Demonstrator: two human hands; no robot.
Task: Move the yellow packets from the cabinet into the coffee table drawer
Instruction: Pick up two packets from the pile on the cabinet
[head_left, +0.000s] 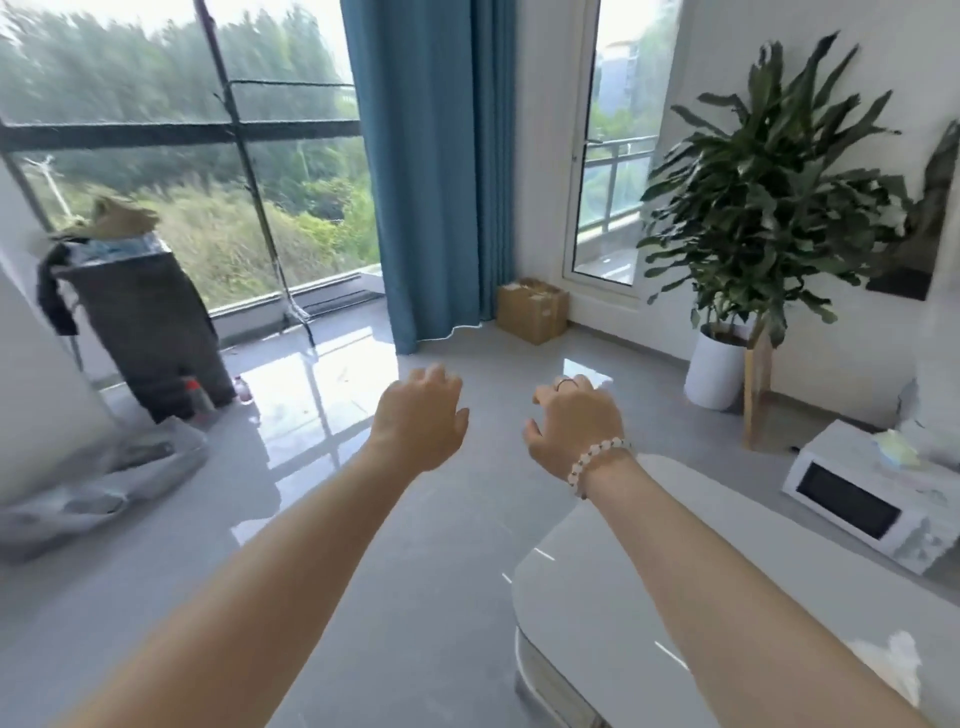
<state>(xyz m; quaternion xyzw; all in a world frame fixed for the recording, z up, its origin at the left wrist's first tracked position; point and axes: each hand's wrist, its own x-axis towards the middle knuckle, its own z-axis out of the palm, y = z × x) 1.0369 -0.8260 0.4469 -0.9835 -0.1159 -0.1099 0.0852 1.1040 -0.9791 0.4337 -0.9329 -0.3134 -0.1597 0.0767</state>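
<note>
Nearest, lower right: glossy white surface (675, 613) with a rounded corner, taken to be the coffee table; no drawer front showing.

Above the far left corner of the surface: right hand (571, 421), bead bracelet (597, 460) at the wrist, fingers loosely bent and apart, holding nothing.

Left of the surface, over bare floor tiles: left hand (421, 415), fingers relaxed and slightly spread, likewise empty.

Just beyond the right side of the surface: white microwave (872, 499), set low.

Farther beyond the surface: potted plant (769, 208) in a white pot, cardboard box (532, 310) at the wall, blue curtain (431, 171).

Far left of the surface: dark upright stand (150, 322) draped with clothing.

Yellow packets: nowhere in view. Cabinet: not identifiable either.

Step in hand, as judged: walking or turning with both hands free, no carry under way.

Next move calls for finding the cabinet away from the surface, gathering packets in a light pinch or cupped grip, then opening the drawer under the surface.
</note>
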